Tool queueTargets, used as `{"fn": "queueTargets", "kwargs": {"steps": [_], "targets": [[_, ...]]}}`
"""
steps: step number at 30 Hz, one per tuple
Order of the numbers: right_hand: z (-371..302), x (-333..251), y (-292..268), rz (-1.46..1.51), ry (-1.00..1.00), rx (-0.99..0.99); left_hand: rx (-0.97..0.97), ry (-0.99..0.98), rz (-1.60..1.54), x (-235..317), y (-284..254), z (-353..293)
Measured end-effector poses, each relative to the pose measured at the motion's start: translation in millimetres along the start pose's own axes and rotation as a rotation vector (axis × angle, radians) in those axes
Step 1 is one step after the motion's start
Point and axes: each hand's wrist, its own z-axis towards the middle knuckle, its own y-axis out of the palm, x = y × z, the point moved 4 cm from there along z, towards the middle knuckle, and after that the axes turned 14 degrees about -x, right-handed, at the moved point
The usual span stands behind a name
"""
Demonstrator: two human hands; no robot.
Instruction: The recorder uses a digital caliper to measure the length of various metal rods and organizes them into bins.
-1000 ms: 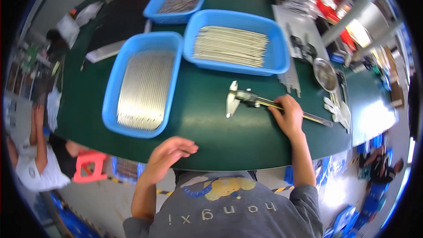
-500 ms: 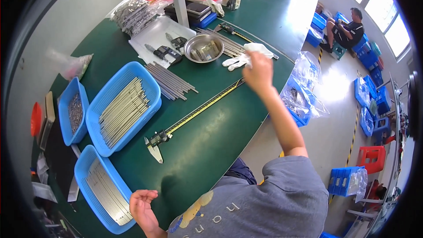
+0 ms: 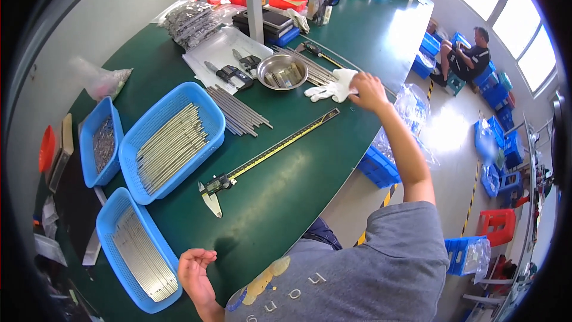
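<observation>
While the right hand (image 3: 370, 92) is at the white glove (image 3: 333, 87), the left hand (image 3: 196, 275) hangs half-open beside a blue basket (image 3: 119, 200).
Right grip at glove's edge, pinched or loose: cannot tell. Caliper (image 3: 277, 146) lies on green table (image 3: 280, 191).

short-sleeved grey shirt (image 3: 381, 262), pale lettering (image 3: 295, 293)

The table (image 3: 286, 173) is glossy, the bowl (image 3: 277, 59) shiny metal, the glove (image 3: 338, 87) cloth.
</observation>
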Motion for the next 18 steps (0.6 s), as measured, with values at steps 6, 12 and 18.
{"fn": "queueTargets", "kwargs": {"steps": [6, 12, 18], "targets": [[6.4, -6.4, -27.2, 0.302, 0.169, 0.367, 0.002, -0.024, -0.046, -4.1, -4.3, -9.4], [21.0, -67.0, -68.9, 0.927, 0.079, 0.135, -0.197, -0.085, -0.038, -6.6, 10.5, 12.5], [-39.0, -228.7, -38.2, 2.073, -0.109, -0.205, -0.599, -0.441, -0.337, -50.6, 75.5, 63.3]]}}
